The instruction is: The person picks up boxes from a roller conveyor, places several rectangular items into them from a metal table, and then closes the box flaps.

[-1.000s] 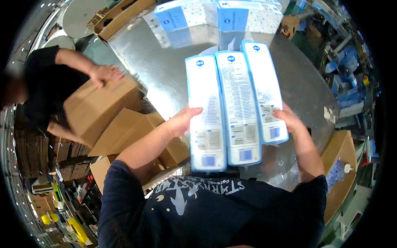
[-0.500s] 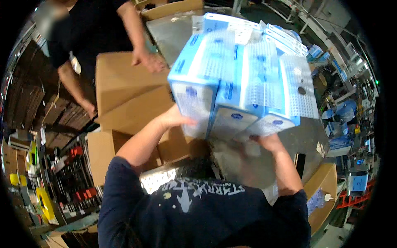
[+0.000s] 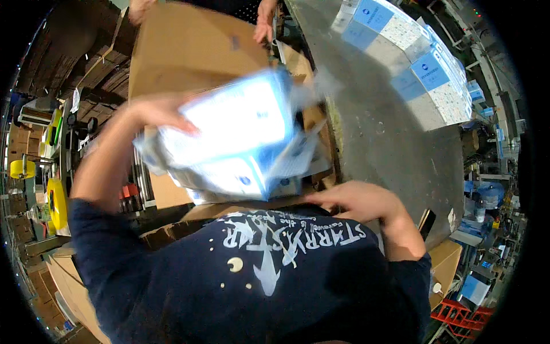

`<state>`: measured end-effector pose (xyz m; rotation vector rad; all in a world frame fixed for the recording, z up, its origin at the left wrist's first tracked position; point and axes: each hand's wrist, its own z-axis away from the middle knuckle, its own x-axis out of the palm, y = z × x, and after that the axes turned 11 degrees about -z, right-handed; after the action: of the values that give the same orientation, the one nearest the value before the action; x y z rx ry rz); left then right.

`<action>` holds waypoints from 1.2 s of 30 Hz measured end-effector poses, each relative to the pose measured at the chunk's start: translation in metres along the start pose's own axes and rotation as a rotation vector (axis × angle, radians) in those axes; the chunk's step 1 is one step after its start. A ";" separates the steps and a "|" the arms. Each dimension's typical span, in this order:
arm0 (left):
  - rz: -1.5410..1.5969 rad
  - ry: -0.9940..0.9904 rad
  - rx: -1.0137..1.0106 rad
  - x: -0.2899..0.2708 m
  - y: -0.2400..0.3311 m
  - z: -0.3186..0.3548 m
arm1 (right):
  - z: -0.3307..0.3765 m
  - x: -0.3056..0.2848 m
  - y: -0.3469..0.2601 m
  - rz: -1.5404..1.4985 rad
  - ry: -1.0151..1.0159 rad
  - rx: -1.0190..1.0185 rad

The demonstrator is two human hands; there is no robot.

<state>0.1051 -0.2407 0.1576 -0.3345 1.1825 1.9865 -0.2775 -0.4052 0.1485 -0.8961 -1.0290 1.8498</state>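
A bundle of flat blue-and-white packs (image 3: 235, 137), blurred with motion, hangs tilted over an open brown carton (image 3: 312, 123) to my left of the grey table (image 3: 389, 132). My left hand (image 3: 157, 112) grips the bundle's far left side. My right hand (image 3: 355, 200) lies at its near right corner, fingers spread under the edge. The carton's inside is mostly hidden behind the packs.
More blue-and-white packs (image 3: 412, 57) lie stacked at the table's far right. Another person's hands (image 3: 264, 20) rest on a large brown box (image 3: 189, 51) beyond the carton. Folded cardboard and shelving fill the left side; a small carton (image 3: 444, 264) stands at the lower right.
I have turned left from the table and swung the bundle down over the open carton. It was upright before my chest and now lies tilted and lower.
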 end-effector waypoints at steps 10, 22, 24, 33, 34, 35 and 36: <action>-0.439 0.199 -0.153 0.155 -0.102 -0.154 | 0.066 0.016 0.044 0.022 0.564 0.193; -0.751 0.521 -0.054 0.081 0.144 -0.375 | 0.242 -0.175 0.218 0.078 1.873 0.330; -0.785 0.517 -0.117 0.083 0.150 -0.396 | 0.290 -0.217 0.241 0.389 1.994 0.443; -0.856 0.423 -0.162 0.084 0.148 -0.401 | 0.325 -0.281 0.324 -0.496 2.320 -0.167; -0.837 0.425 -0.199 0.085 0.145 -0.399 | 0.301 -0.285 0.307 -0.738 2.175 -0.393; -0.813 0.398 -0.186 0.084 0.144 -0.401 | 0.300 -0.282 0.304 -0.533 2.133 -0.301; -0.812 0.405 -0.191 0.083 0.142 -0.400 | 0.294 -0.286 0.296 -0.337 2.195 -0.140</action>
<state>-0.1182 -0.5693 -0.0137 -1.1560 0.8727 1.3312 -0.5036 -0.8491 0.0600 -1.7797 0.2107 -0.1571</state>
